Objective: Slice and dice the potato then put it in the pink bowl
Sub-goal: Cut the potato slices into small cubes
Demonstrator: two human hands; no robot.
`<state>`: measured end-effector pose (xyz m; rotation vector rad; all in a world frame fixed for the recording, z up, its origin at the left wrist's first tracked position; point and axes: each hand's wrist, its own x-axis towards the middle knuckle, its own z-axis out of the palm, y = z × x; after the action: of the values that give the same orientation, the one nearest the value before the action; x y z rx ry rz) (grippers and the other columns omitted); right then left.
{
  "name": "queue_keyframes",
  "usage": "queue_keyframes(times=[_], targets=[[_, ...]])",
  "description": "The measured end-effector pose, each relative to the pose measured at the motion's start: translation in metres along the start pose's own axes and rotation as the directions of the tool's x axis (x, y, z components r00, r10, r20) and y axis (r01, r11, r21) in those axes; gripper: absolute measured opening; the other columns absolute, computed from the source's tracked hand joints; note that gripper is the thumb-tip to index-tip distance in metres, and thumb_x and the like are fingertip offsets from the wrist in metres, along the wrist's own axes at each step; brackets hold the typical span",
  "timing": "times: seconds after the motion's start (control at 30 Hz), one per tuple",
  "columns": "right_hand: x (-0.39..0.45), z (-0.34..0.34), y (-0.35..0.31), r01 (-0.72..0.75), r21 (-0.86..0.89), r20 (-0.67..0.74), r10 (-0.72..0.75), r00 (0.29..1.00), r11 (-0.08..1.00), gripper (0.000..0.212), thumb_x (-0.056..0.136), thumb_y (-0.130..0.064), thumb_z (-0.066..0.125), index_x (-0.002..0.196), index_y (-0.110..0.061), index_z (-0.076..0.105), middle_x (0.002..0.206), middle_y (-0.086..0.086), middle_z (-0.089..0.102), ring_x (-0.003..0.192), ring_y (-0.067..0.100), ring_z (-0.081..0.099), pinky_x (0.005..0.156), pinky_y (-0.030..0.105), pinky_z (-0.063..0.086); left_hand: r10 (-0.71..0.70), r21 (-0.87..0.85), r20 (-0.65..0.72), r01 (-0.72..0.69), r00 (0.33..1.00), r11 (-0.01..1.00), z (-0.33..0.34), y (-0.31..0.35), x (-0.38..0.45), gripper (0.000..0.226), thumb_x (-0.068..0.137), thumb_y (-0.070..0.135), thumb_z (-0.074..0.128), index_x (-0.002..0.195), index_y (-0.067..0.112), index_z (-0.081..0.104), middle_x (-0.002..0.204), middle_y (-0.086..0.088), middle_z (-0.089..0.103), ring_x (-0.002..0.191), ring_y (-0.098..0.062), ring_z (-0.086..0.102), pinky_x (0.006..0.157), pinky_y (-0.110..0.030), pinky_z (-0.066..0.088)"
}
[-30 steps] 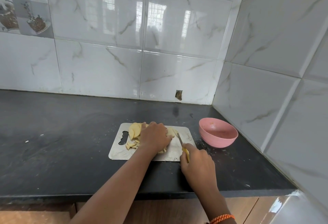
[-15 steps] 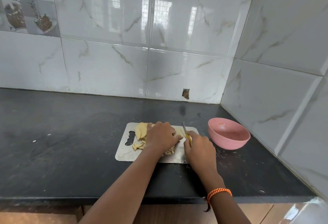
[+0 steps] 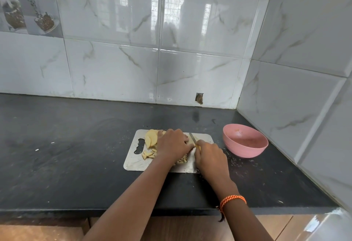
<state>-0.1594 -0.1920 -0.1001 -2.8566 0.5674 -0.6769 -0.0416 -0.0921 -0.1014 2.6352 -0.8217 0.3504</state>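
View from the head camera, with the steel cutting board (image 3: 133, 161) taken as the landmark throughout. I see the board lying flat on the dark countertop (image 3: 66, 145), its handle slot toward its left end. The left hand (image 3: 173, 143) rests knuckles-up over the middle of the board, fingers curled down onto the potato pieces beneath it; I cannot tell exactly which piece it pins, as the hand hides it. The right hand (image 3: 209, 155) sits over the board's right part, touching the left hand, its fingers wrapped round the yellow handle of the knife (image 3: 192, 138). The blade points away from me toward the board's far edge, just beside the left fingertips. Potato slices (image 3: 150, 138) lie stacked at the board's far-left area, beside the slot. Small diced pieces (image 3: 148, 155) lie nearer me, left of the left wrist, and more show under that wrist toward the board's near edge. The pink bowl (image 3: 245, 150) stands on the countertop to the right of the board, apart from it; I see only faint smears inside, no potato. An orange braided band (image 3: 232, 200) circles the right wrist, nearer me than the board. White marbled wall tiles (image 3: 200, 69) rise behind the board and to its right.
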Motion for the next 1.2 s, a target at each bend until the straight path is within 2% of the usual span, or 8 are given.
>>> queue_keyframes(times=[0.13,0.43,0.7,0.9,0.97,1.07,1.2], targets=[[-0.001,-0.003,-0.007,0.002,-0.029,0.014,-0.001,1.000,1.000,0.022,0.103,-0.025,0.041,0.115,-0.020,0.059,0.107,0.011,0.065,0.099,0.035,0.063,0.071,0.039,0.037,-0.040,0.021,-0.012,0.041,0.999,0.999,0.005,0.001,0.002,0.045,0.089,0.061,0.051,0.107,0.034,0.082,0.106,0.011,0.078,0.112,-0.018,0.064,0.108,-0.049,0.034],[-0.002,-0.004,0.002,-0.053,0.123,-0.092,0.064,0.994,0.991,0.025,0.103,-0.030,0.046,0.119,-0.024,0.065,0.098,0.009,0.072,0.091,0.033,0.064,0.071,0.043,0.050,0.001,0.053,-0.003,-0.001,1.000,0.999,0.003,0.000,0.000,0.046,0.089,0.067,0.050,0.103,0.037,0.082,0.111,0.014,0.077,0.112,-0.019,0.064,0.107,-0.050,0.035],[-0.003,-0.003,0.002,-0.024,0.101,-0.068,0.031,0.997,0.995,0.029,0.103,-0.034,0.047,0.126,-0.030,0.064,0.107,0.007,0.071,0.100,0.031,0.064,0.076,0.040,0.048,0.001,0.048,-0.019,0.000,1.000,0.999,0.003,0.000,0.000,0.044,0.091,0.064,0.052,0.102,0.035,0.082,0.110,0.013,0.077,0.111,-0.019,0.064,0.107,-0.049,0.034],[-0.002,-0.001,0.000,-0.024,0.058,-0.028,0.026,0.999,0.998,0.023,0.103,-0.032,0.045,0.114,-0.026,0.064,0.103,0.008,0.070,0.097,0.033,0.064,0.073,0.040,0.046,0.005,0.064,-0.012,-0.004,1.000,0.998,0.005,-0.001,0.002,0.047,0.091,0.067,0.050,0.110,0.037,0.081,0.112,0.013,0.076,0.114,-0.019,0.064,0.110,-0.051,0.033],[-0.001,-0.002,-0.002,-0.012,0.048,-0.002,0.012,1.000,0.999,0.020,0.102,-0.028,0.045,0.110,-0.023,0.062,0.101,0.010,0.068,0.097,0.035,0.063,0.072,0.040,0.044,0.000,0.081,-0.004,0.000,1.000,0.997,0.006,-0.001,0.003,0.050,0.090,0.069,0.047,0.111,0.037,0.081,0.108,0.012,0.076,0.113,-0.019,0.064,0.108,-0.051,0.034],[-0.002,-0.005,-0.003,-0.007,0.050,0.011,0.006,1.000,0.999,0.021,0.102,-0.027,0.044,0.112,-0.022,0.062,0.103,0.011,0.067,0.099,0.035,0.062,0.073,0.040,0.043,-0.015,0.116,0.000,0.015,1.000,0.993,0.009,-0.001,0.004,0.055,0.087,0.069,0.039,0.103,0.034,0.080,0.096,0.010,0.074,0.106,-0.019,0.064,0.103,-0.051,0.036],[-0.016,-0.011,-0.003,-0.005,0.041,0.022,0.004,1.000,0.999,0.021,0.102,-0.027,0.042,0.113,-0.023,0.060,0.104,0.010,0.066,0.095,0.034,0.062,0.072,0.040,0.042,-0.022,0.140,-0.007,0.023,1.000,0.990,0.010,0.001,0.004,0.059,0.083,0.067,0.034,0.102,0.033,0.079,0.094,0.008,0.073,0.103,-0.020,0.062,0.099,-0.050,0.037]])
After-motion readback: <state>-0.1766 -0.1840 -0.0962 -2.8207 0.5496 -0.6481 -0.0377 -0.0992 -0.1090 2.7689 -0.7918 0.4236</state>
